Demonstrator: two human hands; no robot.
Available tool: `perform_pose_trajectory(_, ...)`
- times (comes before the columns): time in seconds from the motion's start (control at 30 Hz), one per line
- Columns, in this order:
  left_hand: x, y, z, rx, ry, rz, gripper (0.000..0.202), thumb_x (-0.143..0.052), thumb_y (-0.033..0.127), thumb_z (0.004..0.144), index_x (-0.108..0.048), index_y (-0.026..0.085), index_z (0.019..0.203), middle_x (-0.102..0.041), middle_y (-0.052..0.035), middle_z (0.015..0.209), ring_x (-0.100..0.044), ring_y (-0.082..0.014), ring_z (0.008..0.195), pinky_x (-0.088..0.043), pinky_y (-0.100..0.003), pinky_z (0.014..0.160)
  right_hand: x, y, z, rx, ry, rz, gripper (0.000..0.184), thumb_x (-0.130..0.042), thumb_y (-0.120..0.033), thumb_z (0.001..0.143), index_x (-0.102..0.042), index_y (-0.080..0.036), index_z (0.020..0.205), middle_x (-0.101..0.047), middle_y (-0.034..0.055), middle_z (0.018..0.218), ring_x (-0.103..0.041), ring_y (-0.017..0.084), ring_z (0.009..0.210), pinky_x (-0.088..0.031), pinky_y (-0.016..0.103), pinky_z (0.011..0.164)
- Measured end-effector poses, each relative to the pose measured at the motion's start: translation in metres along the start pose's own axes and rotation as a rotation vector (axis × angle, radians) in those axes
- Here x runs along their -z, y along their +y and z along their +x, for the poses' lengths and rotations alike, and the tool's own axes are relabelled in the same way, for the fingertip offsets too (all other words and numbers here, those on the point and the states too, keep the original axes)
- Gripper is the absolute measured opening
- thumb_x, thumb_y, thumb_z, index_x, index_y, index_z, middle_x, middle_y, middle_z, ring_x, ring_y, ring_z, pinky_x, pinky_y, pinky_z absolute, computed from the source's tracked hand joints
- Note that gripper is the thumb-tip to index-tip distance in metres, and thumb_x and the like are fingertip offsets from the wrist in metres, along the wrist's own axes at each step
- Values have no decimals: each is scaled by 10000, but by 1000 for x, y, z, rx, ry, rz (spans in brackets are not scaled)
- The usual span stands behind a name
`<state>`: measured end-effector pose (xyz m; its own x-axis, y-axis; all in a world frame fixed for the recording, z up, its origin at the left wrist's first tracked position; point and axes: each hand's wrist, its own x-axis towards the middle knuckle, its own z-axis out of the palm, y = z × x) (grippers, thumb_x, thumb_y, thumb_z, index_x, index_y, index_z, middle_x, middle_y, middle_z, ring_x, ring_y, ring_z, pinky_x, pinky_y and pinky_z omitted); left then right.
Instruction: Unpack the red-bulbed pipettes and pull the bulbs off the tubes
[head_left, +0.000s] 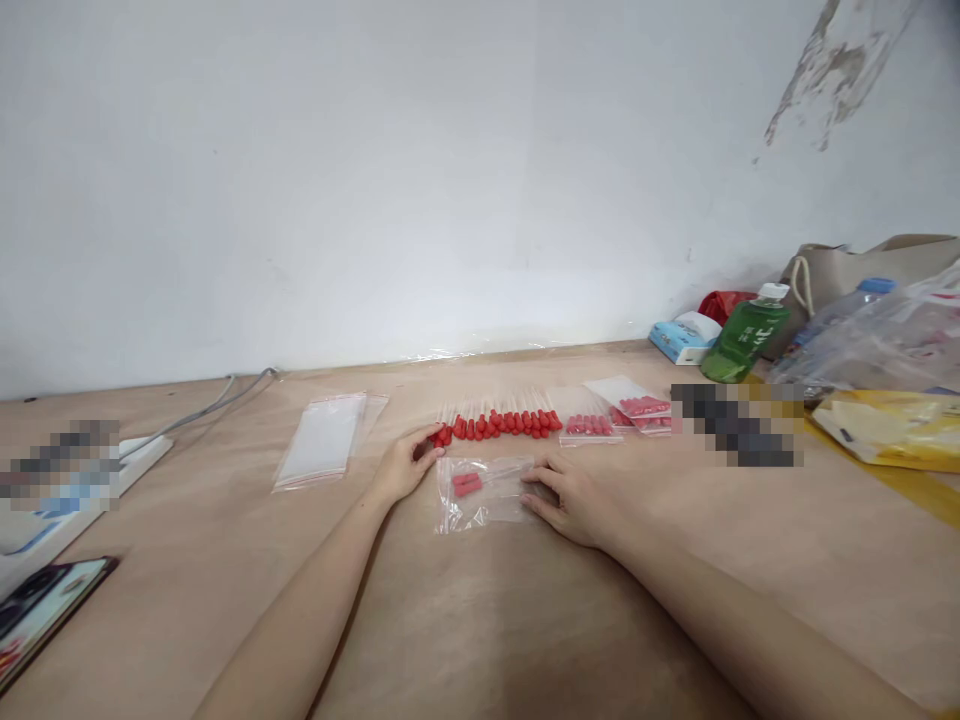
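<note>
A row of several clear droppers with red bulbs (499,422) lies on the brown table (480,620) ahead of me. My left hand (406,463) pinches the leftmost dropper in that row. In front of the row lies a small clear zip bag (480,492) with a couple of red-bulbed droppers inside. My right hand (574,498) rests flat on the bag's right end, fingers stretched out. Filled bags of droppers (589,425) and more filled bags (637,406) lie to the right of the row.
A stack of empty zip bags (322,440) lies at left. A phone (37,605) and white device with a cable (135,455) sit at far left. A green bottle (745,340), tissue pack (684,338), plastic bags (885,345) and a yellow packet (892,425) crowd the right.
</note>
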<state>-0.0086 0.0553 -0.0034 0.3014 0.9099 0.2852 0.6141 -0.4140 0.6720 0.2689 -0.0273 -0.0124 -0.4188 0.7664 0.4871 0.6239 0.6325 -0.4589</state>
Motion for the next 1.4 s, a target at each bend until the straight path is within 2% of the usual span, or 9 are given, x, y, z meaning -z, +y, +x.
perform_pose_trajectory(0.13,2,8,0,-61,7,49,421,-506,342,774,-517,200,1170,-523,-48,1216,-468,-187,1124,-352,-327,980,0,0,0,9,12,-5,176,-534,-267,789,-582,-200,945,-550,67,930,-518,180,869,-441,330,773)
perform_pose_trajectory(0.23,4,15,-5,-19,170,89,404,-527,330,740,-530,194,1120,-507,-64,1196,-510,-194,1038,-433,-313,869,0,0,1,9,10,-1,170,-531,-265,790,-582,-205,941,-554,64,915,-523,181,860,-444,330,767)
perform_pose_trajectory(0.3,6,19,-15,60,343,129,287,-512,293,725,-571,178,981,-565,-66,1026,-551,-180,876,-475,-288,717,1,0,1,6,4,2,172,-530,-269,790,-581,-207,943,-554,63,911,-526,180,855,-447,331,767)
perform_pose_trajectory(0.37,7,23,-31,98,404,164,144,-492,254,713,-588,177,786,-571,-43,807,-541,-163,732,-465,-268,622,1,0,1,3,7,9,175,-533,-267,785,-579,-208,944,-548,67,931,-532,178,853,-453,329,767)
perform_pose_trajectory(0.47,5,31,-56,20,206,152,135,-505,267,721,-618,192,711,-560,-33,749,-541,-157,710,-465,-266,638,0,0,1,1,17,1,180,-537,-263,778,-582,-209,944,-529,81,995,-539,183,886,-457,337,786)
perform_pose_trajectory(0.6,-1,38,-68,-156,-4,115,254,-519,300,772,-640,235,985,-594,-55,983,-558,-178,908,-454,-298,804,-1,0,0,4,-16,-28,209,-519,-267,793,-580,-221,988,-532,83,1078,-533,198,969,-445,361,841)
perform_pose_trajectory(0.83,-10,42,-51,-152,-132,63,390,-567,386,761,-564,265,1132,-587,-52,1104,-514,-210,1038,-397,-376,920,-3,1,1,-2,-42,-14,250,-512,-285,806,-587,-227,1037,-544,82,1152,-528,202,1037,-434,370,892)
perform_pose_trajectory(1.17,-7,40,-57,-118,-133,-23,388,-494,250,794,-525,222,1179,-571,-45,1125,-537,-188,1019,-414,-314,910,-5,2,1,4,-55,30,275,-496,-275,819,-576,-228,1078,-536,80,1172,-503,195,1087,-424,357,922)
perform_pose_trajectory(1.4,1,44,-55,-145,-319,-92,347,-375,256,855,-558,261,1150,-575,-16,1164,-510,-177,1089,-367,-329,964,-5,2,1,27,-47,18,273,-478,-282,829,-578,-226,1076,-546,81,1148,-502,195,1078,-422,355,916)
